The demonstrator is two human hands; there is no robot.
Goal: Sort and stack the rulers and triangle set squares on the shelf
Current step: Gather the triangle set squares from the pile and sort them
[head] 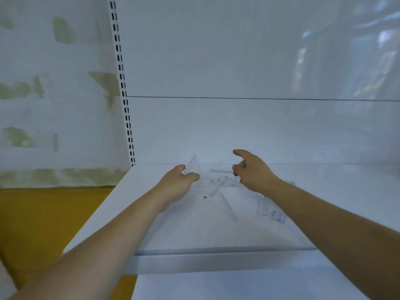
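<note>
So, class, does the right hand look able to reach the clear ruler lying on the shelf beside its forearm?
Probably yes. The right hand holds nothing, and the ruler lies flat on the open shelf just beside the forearm; it would only need to draw back. Its outline is faint, though.

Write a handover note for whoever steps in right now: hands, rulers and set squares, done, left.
Left hand pinches a clear piece, tipped up off the shelf; ruler or set square, cannot tell.
Right hand hovers over the heap, fingers loosely curled, holding nothing.
Clear rulers and set squares lie overlapping in a loose heap mid-shelf; one ruler juts toward front right.
Done: no tidy stack visible.
Left: sort by kind, stack each.
</note>
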